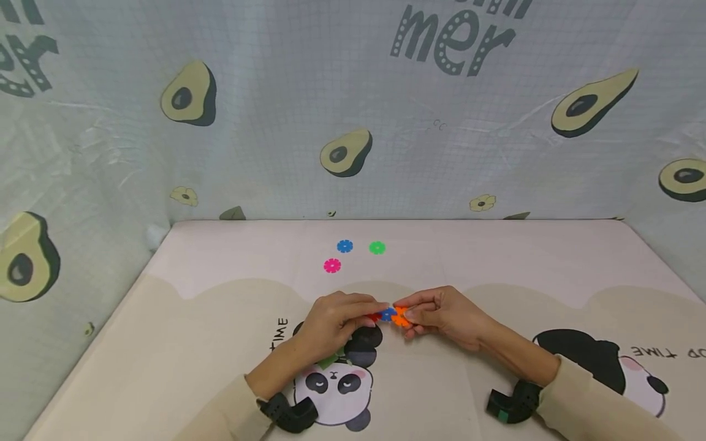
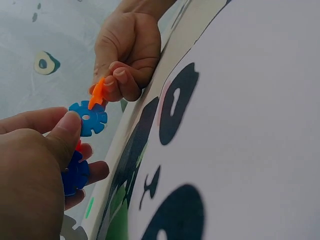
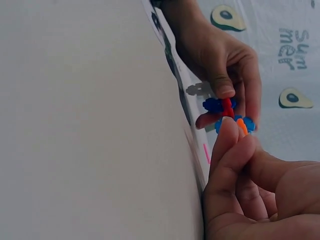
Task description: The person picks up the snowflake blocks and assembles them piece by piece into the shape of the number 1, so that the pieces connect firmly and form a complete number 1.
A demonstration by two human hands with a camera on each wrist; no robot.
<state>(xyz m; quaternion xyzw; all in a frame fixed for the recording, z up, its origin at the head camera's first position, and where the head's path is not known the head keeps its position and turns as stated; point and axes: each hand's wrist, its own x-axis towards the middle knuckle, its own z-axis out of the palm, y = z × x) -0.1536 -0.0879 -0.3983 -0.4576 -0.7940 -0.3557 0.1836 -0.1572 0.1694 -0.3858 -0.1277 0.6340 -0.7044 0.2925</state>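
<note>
Over the table, my left hand point(image 1: 336, 318) grips a short chain of notched plastic discs. The chain includes a dark blue disc point(image 2: 76, 175), a red disc point(image 3: 227, 107) and a lighter blue disc point(image 2: 89, 119). Thumb and fingers of my right hand point(image 1: 452, 315) pinch an orange disc point(image 1: 401, 316), whose edge meets the lighter blue disc in the left wrist view. The two hands are close together, fingertips only a disc's width apart. Left fingers partly cover the dark blue and red discs. A grey notched piece point(image 3: 199, 90) shows beside the left hand.
Farther back on the table lie a loose blue disc point(image 1: 344, 246), a green disc point(image 1: 377, 247) and a pink disc point(image 1: 332, 265). The tablecloth point(image 1: 165, 355) carries printed pandas. Behind the table hangs a pale curtain point(image 1: 265, 122) with avocado prints.
</note>
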